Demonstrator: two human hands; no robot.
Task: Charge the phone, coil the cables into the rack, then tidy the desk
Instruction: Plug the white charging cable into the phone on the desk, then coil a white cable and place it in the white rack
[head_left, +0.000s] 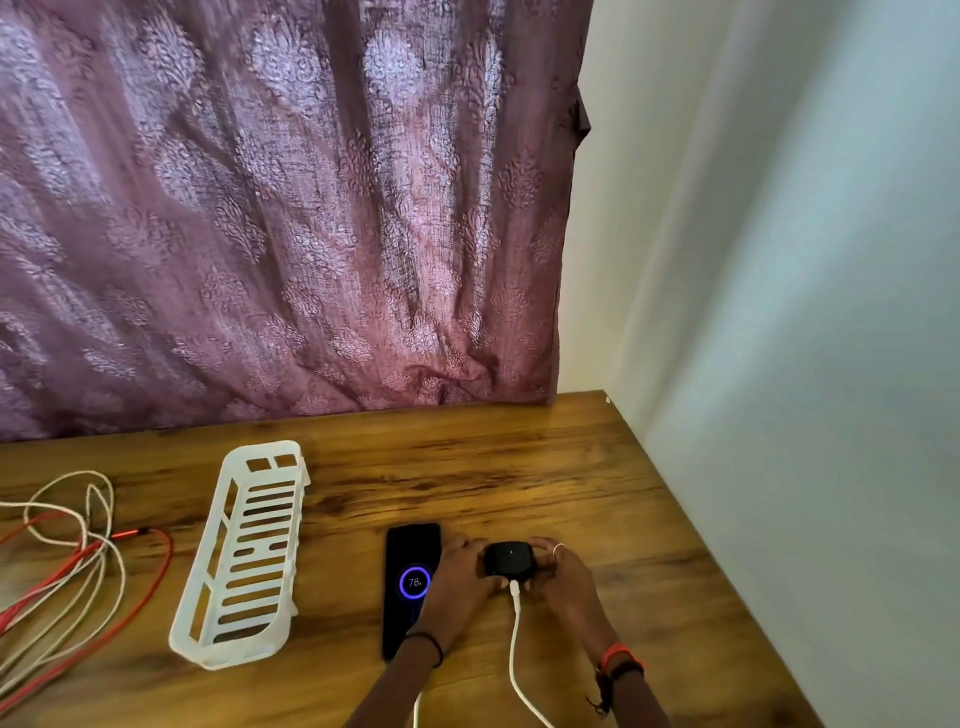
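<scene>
Wood desk (519, 467): L grip (457, 577), R grip (566, 571) hold blk charger (511, 558); phone (410, 551) lit, 78%.

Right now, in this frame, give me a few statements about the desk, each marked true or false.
1. The phone has a lit screen that shows 78. True.
2. The rack holds coiled cables. False: no cable lies in it; the red and white cables lie loose on the desk beside it.
3. The left hand and the right hand both hold the black charger. True.
4. Nothing is plugged into the black charger. False: a white cable comes out of its near side.
</scene>
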